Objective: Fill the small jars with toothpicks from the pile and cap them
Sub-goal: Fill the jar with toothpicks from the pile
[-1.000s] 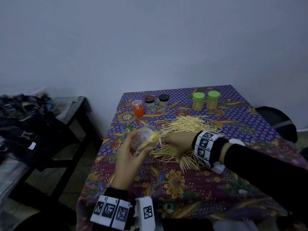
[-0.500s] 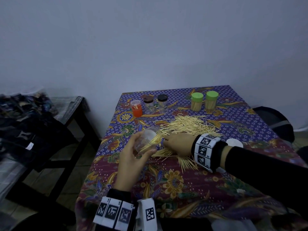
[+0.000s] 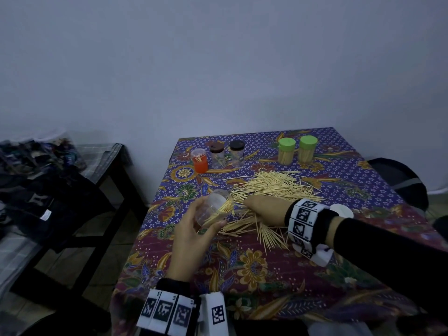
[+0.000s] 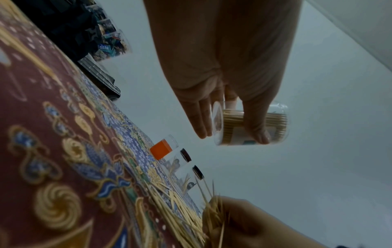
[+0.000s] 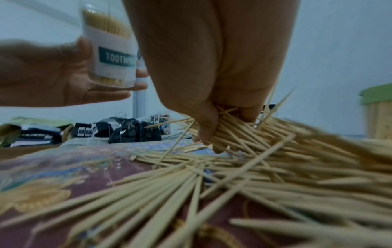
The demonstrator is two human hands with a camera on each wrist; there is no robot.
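The small clear plastic jar with a printed label (image 3: 214,210) was in your left hand (image 3: 191,241), lifted off the table and tipped on its side with its open mouth turned toward the toothpick pile, probably so a bundle could slide in lengthwise. It already held a fair layer of toothpicks. You clamped it between thumb and fingers around its wall, leaving the mouth free.

Your right hand (image 3: 264,210) lay just beside it on the near edge of the loose pile of pale wooden toothpicks (image 3: 274,185), fingers curled around a bunch and gathering them parallel.

A white round cap (image 3: 341,210) lay beyond your right wrist, likely this jar's. At the far edge of the floral-cloth table (image 3: 254,270) stood two green-lidded jars (image 3: 297,149) packed full, two dark-lidded jars (image 3: 228,154) and an orange jar (image 3: 200,160).
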